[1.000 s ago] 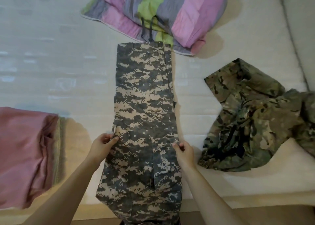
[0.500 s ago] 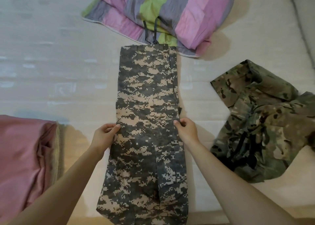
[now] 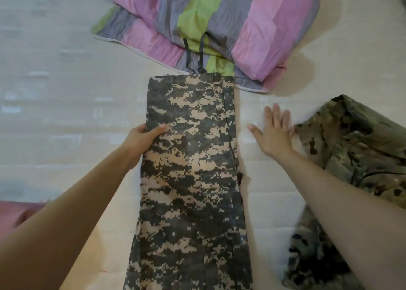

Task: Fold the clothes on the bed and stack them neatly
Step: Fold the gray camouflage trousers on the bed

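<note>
- digital-camo trousers (image 3: pixel 193 180) lie flat and lengthwise down the middle of the bed (image 3: pixel 66 92), folded to one narrow strip, waistband at 12 o'clock, legs running off the frame at 6
- left hand (image 3: pixel 140 140) grips the trousers' 9 o'clock edge, about a third of the way down from the waistband: thumb on top of the cloth, fingers curled under the edge, clamped on it
- right hand (image 3: pixel 272 134) is off the trousers, at their 3 o'clock, palm down on the mattress; fingers (image 3: pixel 275 116) straight and spread apart, holding nothing
- that hand sits between the trousers and a crumpled woodland-camo garment (image 3: pixel 356 158); its outer edge is just beside the garment, contact can't be told (blur)
- two dark drawstrings (image 3: pixel 193 52) run from the waistband up onto a pink/green/grey striped quilt (image 3: pixel 219 22) bunched at 12 o'clock
- pink cloth (image 3: pixel 19 215) at 8 o'clock, mostly cut off by the frame
- surface: pale quilted mattress, warm dim light
</note>
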`<state>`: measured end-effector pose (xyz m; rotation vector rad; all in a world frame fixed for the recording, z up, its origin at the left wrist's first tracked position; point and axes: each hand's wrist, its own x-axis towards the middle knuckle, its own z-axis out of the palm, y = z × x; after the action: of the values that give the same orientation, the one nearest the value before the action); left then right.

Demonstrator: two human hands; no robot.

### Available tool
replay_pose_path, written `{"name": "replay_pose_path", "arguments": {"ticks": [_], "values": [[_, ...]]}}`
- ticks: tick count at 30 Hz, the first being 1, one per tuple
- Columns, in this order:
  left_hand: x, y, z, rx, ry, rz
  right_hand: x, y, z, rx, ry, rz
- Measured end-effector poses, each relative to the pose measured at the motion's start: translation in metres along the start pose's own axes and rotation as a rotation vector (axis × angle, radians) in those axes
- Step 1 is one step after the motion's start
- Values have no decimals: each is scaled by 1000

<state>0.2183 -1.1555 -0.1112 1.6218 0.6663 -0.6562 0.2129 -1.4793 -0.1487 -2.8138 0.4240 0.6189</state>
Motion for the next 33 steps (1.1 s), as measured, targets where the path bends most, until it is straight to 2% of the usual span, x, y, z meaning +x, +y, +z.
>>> {"name": "replay_pose_path", "arguments": {"ticks": [2,4,6,9,13,17,18,21,22,23,25,27,30,31,33], "values": [[18,16,6,17,-25,-29,14,9,10,-156,69,-62],[34,31,11,15,-52,-63,17,12,26,-171,245,-111],[50,45,17,-34,-85,-82,20,16,39,-143,328,-120],[61,63,20,-133,-76,-65,25,19,42,-98,351,-125],[61,74,10,-92,-202,-75,24,18,39,-77,358,-133],[72,81,17,33,-26,-78,24,20,39,-115,332,-119],[75,84,17,50,-59,-81,25,20,39,-121,336,-116],[76,92,10,-12,-364,-161,25,18,40,-115,331,-109],[76,95,9,-27,-419,-175,26,18,40,-118,324,-107],[77,95,10,-5,-406,-178,26,17,39,-123,317,-105],[82,96,19,134,-178,-155,26,17,38,-125,317,-105],[88,96,31,285,49,-66,25,16,38,-116,327,-107],[90,99,41,610,338,342,24,16,37,-112,332,-106],[89,101,43,712,388,497,24,16,37,-114,330,-106],[91,106,51,891,324,705,25,17,38,-114,326,-111]]}}
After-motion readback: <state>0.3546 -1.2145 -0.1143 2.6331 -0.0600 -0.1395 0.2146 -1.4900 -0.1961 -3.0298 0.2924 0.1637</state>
